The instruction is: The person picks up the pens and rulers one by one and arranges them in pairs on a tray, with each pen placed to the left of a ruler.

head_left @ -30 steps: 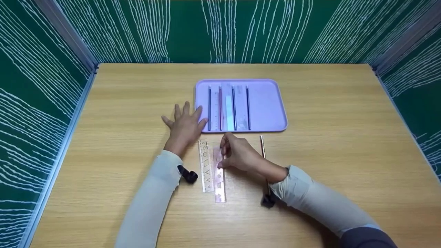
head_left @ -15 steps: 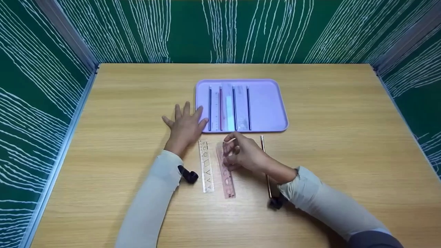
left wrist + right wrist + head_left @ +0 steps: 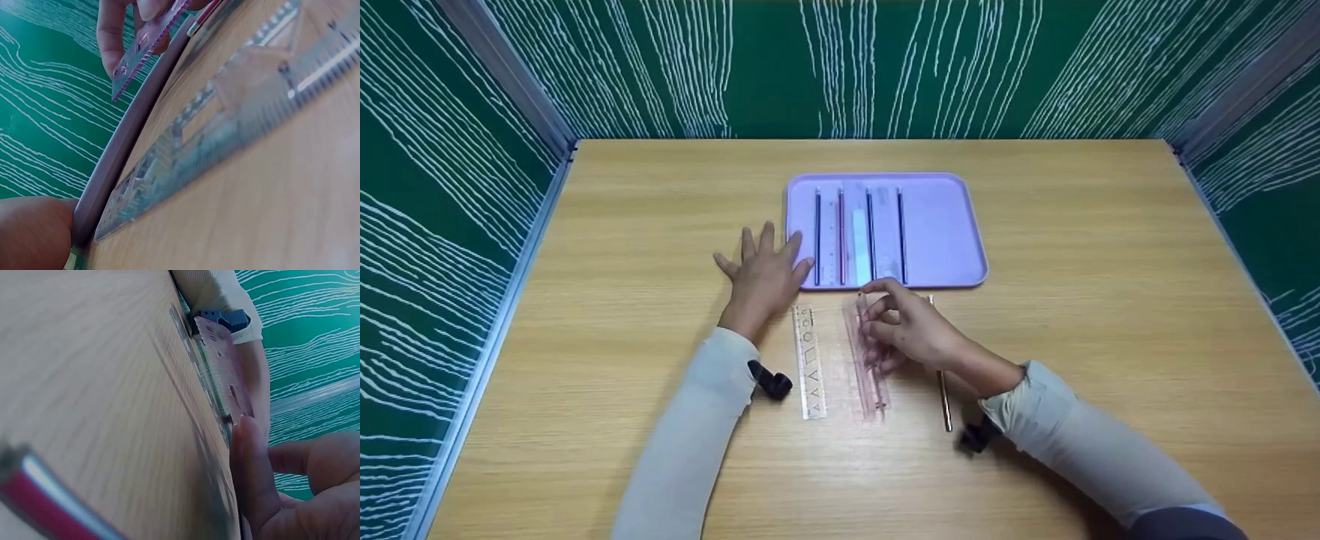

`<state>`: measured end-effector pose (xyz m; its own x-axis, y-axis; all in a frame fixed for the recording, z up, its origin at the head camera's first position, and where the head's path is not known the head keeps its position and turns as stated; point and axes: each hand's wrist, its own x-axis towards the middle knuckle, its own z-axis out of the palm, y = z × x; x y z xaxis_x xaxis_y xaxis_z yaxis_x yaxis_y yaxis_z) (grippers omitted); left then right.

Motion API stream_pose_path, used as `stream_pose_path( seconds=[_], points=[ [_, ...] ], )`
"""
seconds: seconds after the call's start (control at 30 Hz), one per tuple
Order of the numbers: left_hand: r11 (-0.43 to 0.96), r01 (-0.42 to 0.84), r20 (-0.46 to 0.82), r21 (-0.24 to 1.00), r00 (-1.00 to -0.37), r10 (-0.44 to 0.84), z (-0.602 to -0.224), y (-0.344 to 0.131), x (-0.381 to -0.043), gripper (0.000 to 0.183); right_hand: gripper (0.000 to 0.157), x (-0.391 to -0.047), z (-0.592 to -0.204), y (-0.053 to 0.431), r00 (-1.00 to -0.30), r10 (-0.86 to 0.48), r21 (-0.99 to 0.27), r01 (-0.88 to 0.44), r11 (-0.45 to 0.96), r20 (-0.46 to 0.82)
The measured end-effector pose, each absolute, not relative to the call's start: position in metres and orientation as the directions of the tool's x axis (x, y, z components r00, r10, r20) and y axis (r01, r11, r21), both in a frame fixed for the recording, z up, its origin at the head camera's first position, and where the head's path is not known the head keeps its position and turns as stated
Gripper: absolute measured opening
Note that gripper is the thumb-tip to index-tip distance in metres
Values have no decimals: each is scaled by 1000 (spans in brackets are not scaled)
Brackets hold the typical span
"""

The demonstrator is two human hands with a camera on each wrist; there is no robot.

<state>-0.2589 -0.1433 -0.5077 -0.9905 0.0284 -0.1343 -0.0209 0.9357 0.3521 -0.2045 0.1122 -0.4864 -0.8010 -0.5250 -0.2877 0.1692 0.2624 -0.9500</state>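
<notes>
My right hand (image 3: 915,326) pinches a translucent pink stencil ruler (image 3: 871,390) near its far half. In the left wrist view the pink ruler (image 3: 143,50) is off the table. With fingers spread, my left hand (image 3: 763,281) rests at the near left corner of the lilac tray (image 3: 949,232), its thumb and index finger over the rim. A clear stencil ruler (image 3: 810,367) lies on the table between the hands. Partly hidden under my right wrist is a pencil (image 3: 945,405) on the table; the right wrist view shows its red and silver side.
On the tray lie several pencils (image 3: 901,240) in a row, with flat clear rulers (image 3: 861,244) between them. The tray's right part shows bare lilac surface. Green walls (image 3: 772,75) with white lines border the wooden table (image 3: 1072,225).
My right hand has shifted right with the pink ruler, away from the clear one, and the ruler has tilted. My left hand has stayed in place.
</notes>
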Motion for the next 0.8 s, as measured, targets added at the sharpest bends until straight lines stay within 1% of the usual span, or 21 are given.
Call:
stream_pose_path(
  seconds=[0.33, 0.8],
  points=[
    [935, -15, -131, 353, -991, 34, -507, -143, -258, 62, 54, -214, -484, 125, -823, -488, -952, 195, 238, -290],
    [934, -15, -126, 356, -992, 33, -507, -143, -258, 63, 56, -234, -478, 146, -864, -429, -955, 173, 242, -265]
  ],
)
